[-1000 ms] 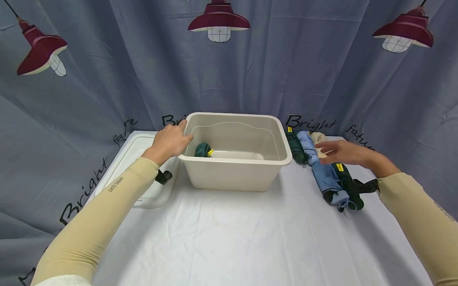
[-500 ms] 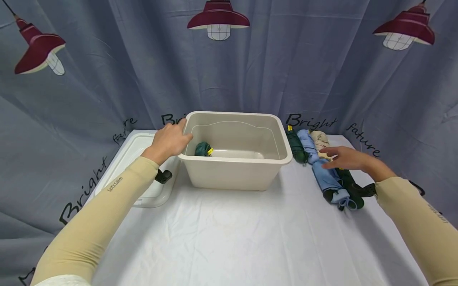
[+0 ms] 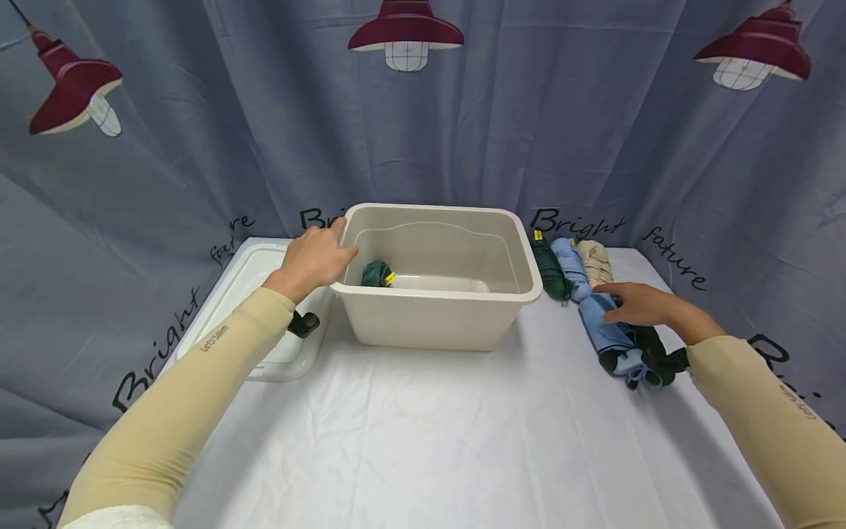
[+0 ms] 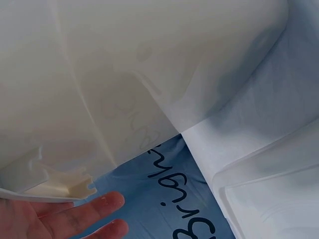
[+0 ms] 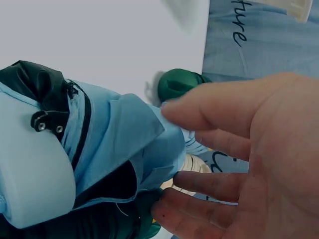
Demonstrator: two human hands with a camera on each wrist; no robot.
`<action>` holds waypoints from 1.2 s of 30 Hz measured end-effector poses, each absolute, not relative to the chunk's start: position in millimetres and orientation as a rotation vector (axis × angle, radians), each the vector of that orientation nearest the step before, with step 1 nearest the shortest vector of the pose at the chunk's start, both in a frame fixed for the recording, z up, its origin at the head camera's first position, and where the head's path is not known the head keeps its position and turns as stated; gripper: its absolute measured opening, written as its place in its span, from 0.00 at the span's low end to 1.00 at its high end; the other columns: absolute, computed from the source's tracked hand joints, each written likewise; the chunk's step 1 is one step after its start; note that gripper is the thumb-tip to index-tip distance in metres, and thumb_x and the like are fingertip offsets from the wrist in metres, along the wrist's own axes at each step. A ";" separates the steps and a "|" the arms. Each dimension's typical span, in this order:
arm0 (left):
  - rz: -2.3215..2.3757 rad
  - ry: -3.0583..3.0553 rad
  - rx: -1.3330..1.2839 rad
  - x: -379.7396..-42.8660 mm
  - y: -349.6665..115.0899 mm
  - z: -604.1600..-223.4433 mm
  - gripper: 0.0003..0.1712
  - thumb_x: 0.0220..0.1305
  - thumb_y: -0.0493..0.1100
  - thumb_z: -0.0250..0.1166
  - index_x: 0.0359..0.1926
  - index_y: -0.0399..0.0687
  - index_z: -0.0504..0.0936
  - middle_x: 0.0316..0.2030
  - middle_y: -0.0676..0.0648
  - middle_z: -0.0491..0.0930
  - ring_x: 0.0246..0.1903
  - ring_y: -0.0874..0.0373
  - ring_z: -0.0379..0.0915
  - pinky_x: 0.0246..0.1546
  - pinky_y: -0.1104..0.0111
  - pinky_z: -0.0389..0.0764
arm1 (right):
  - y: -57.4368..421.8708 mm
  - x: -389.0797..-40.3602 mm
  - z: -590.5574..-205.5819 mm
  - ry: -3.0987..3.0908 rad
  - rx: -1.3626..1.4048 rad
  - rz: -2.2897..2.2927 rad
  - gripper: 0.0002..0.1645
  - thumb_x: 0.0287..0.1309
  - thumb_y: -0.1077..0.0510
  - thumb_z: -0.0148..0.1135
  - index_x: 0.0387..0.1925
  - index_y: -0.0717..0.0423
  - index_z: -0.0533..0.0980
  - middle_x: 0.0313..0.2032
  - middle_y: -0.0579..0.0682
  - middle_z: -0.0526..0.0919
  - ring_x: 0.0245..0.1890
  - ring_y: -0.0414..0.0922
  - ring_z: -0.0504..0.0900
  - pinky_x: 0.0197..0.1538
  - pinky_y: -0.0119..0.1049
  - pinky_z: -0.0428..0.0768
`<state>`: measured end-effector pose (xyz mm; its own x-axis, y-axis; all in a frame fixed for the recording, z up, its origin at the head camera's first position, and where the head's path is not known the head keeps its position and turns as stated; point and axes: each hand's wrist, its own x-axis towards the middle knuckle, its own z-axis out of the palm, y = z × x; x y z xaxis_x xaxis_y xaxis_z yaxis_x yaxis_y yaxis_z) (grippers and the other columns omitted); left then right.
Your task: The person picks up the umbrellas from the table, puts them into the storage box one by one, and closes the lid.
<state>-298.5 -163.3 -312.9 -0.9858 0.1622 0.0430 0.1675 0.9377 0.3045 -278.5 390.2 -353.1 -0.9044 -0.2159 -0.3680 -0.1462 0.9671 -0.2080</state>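
Fingers apart, both: left hand (image 3: pixel 311 261) on the bin (image 3: pixel 429 321), nine o'clock; right hand (image 3: pixel 642 305) likely after the blue bundle (image 3: pixel 603 332), four o'clock — grip needed

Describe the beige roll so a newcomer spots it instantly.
Find the large bin on the white table. To its right lie rolled bundles; in the back row of three, the beige roll is rightmost, the only one neither green nor blue.

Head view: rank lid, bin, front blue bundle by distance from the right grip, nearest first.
1. Front blue bundle: right of the bin, just by the right grip.
2. Bin: middle of the table.
3. Lid: left of the bin.
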 end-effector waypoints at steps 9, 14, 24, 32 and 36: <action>-0.486 -3.080 -0.252 -298.9 -164.1 -313.6 0.42 0.71 0.57 0.46 0.80 0.47 0.50 0.63 0.33 0.74 0.60 0.35 0.72 0.49 0.43 0.76 | 380.8 -275.6 -354.8 2.717 -0.239 -0.257 0.39 0.62 0.59 0.58 0.72 0.68 0.61 0.68 0.80 0.59 0.62 0.73 0.65 0.63 0.73 0.62; -0.477 -3.086 -0.250 -299.8 -163.1 -312.6 0.42 0.71 0.57 0.45 0.80 0.47 0.49 0.63 0.32 0.74 0.60 0.36 0.72 0.49 0.43 0.76 | 380.7 -275.4 -356.3 2.717 -0.233 -0.310 0.38 0.65 0.59 0.55 0.73 0.68 0.59 0.69 0.79 0.57 0.66 0.75 0.61 0.64 0.74 0.59; -0.489 -3.076 -0.254 -300.8 -160.0 -313.0 0.42 0.71 0.57 0.47 0.80 0.48 0.51 0.62 0.33 0.75 0.59 0.36 0.73 0.50 0.42 0.76 | 383.5 -274.6 -369.1 2.767 -0.222 -0.418 0.41 0.58 0.70 0.50 0.74 0.69 0.56 0.67 0.77 0.63 0.64 0.72 0.64 0.64 0.72 0.61; -0.476 -3.090 -0.256 -300.1 -160.5 -311.0 0.41 0.72 0.57 0.46 0.80 0.48 0.50 0.64 0.32 0.73 0.60 0.35 0.72 0.49 0.43 0.76 | 383.2 -274.8 -367.8 2.792 -0.171 -0.390 0.44 0.55 0.69 0.59 0.73 0.70 0.56 0.63 0.79 0.64 0.51 0.65 0.69 0.54 0.62 0.73; -0.475 -3.096 -0.253 -300.3 -161.1 -311.7 0.42 0.72 0.57 0.45 0.80 0.48 0.49 0.64 0.32 0.73 0.61 0.35 0.72 0.50 0.42 0.75 | 383.4 -274.6 -366.4 2.791 -0.160 -0.378 0.46 0.57 0.64 0.65 0.73 0.71 0.57 0.61 0.80 0.66 0.52 0.66 0.72 0.58 0.67 0.71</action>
